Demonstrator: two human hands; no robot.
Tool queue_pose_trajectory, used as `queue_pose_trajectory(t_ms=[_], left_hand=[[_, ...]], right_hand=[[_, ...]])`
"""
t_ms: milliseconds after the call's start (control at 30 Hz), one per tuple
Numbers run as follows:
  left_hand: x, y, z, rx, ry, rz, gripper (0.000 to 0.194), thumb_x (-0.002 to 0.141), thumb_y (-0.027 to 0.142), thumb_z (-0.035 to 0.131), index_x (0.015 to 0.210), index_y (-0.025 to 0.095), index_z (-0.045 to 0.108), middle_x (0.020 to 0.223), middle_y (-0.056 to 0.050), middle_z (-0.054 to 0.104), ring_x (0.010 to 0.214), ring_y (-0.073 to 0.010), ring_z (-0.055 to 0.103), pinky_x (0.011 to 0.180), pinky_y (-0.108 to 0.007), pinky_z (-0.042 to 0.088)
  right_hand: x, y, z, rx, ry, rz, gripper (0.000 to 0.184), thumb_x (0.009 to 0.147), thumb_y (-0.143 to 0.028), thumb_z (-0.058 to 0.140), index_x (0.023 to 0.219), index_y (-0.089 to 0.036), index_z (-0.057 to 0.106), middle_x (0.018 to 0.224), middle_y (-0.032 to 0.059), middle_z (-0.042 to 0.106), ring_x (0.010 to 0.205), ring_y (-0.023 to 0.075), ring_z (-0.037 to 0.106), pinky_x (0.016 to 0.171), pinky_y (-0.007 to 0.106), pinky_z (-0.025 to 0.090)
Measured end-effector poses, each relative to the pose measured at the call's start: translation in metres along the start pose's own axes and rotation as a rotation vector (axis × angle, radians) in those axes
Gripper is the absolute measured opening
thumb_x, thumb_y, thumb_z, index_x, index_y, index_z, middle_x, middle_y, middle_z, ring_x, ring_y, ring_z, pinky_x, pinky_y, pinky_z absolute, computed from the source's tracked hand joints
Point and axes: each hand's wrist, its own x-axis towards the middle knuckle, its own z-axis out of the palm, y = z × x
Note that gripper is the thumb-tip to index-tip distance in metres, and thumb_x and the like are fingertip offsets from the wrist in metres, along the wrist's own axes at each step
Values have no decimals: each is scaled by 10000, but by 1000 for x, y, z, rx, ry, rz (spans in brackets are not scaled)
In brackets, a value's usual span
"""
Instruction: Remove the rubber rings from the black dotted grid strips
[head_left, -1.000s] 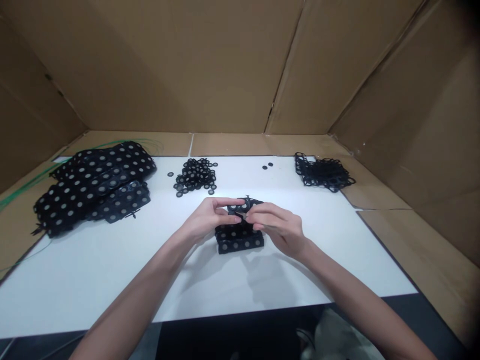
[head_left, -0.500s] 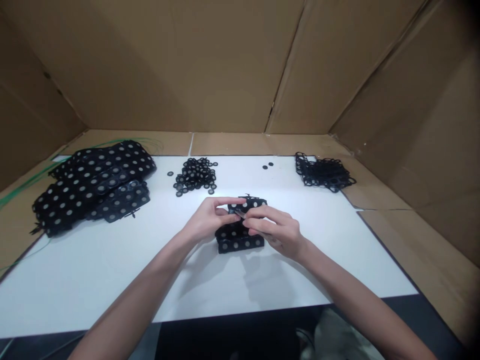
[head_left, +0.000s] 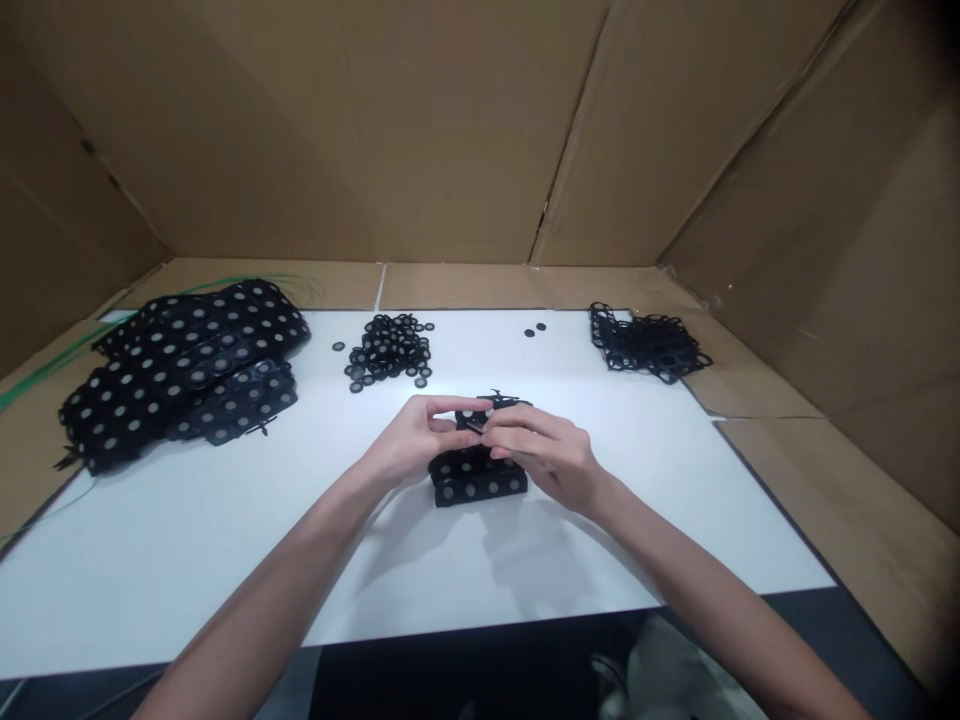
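A folded black sheet with grey dots (head_left: 480, 488) lies on the white table in front of me. My left hand (head_left: 416, 435) pinches its upper part from the left, index finger stretched along the top edge and thumb below. From the right, my right hand (head_left: 544, 450) is closed round a thin, pale pointed tool, mostly covered by my fingers. The tool's tip meets the sheet close to my left thumb. Just what it touches there is hidden.
Large black dotted sheets (head_left: 187, 360) are heaped at the left, near green strands (head_left: 45, 375). Small black rings with grey centres (head_left: 390, 348) form a pile behind my hands. Two dark discs (head_left: 529, 333) lie further right, then a tangle of black perforated scrap (head_left: 652, 347). Cardboard walls (head_left: 450, 130) surround the table.
My right hand has shifted slightly left, closer to my left thumb, while working the tool at the sheet. My left hand stays almost still.
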Motion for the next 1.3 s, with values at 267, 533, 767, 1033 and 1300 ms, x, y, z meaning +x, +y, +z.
queue_pose_trajectory(t_ms=[267, 533, 767, 1033, 1300], left_hand=[[3, -4, -2, 63, 40, -34, 456, 652, 188, 636, 1105, 190, 582, 648, 1, 658, 641, -137, 585, 705, -292, 428], [5, -4, -3, 86, 157, 77, 376, 654, 130, 568, 1023, 180, 621, 984, -51, 648, 855, -170, 569, 783, -303, 403], [5, -7, 2, 112, 237, 96, 259, 655, 235, 605, 899, 171, 664, 919, -56, 661, 854, -186, 564, 787, -306, 395], [4, -5, 3, 166, 315, 143, 340, 630, 277, 661, 961, 203, 648, 927, -26, 654, 810, -178, 564, 723, -294, 413], [2, -3, 6, 156, 239, 133, 356, 626, 275, 668, 975, 203, 650, 1034, -35, 643, 900, -203, 571, 805, -307, 405]], right_hand=[[1, 0, -3, 78, 67, 109, 134, 816, -124, 471, 837, -163, 598, 802, 58, 619, 771, 125, 592, 662, 270, 534], [0, 3, -18, 56, 328, 212, 170, 831, -141, 443, 805, -172, 608, 715, 44, 604, 713, 142, 581, 601, 288, 507], [-2, 2, -10, 67, 207, 170, 145, 821, -131, 463, 837, -165, 603, 791, 62, 608, 750, 137, 582, 632, 285, 513], [-3, 1, -8, 57, 210, 152, 142, 823, -137, 465, 845, -167, 601, 792, 60, 609, 763, 135, 585, 646, 287, 519], [0, -1, -7, 38, 159, 99, 136, 829, -162, 466, 860, -167, 598, 819, 63, 614, 771, 126, 595, 650, 276, 534]])
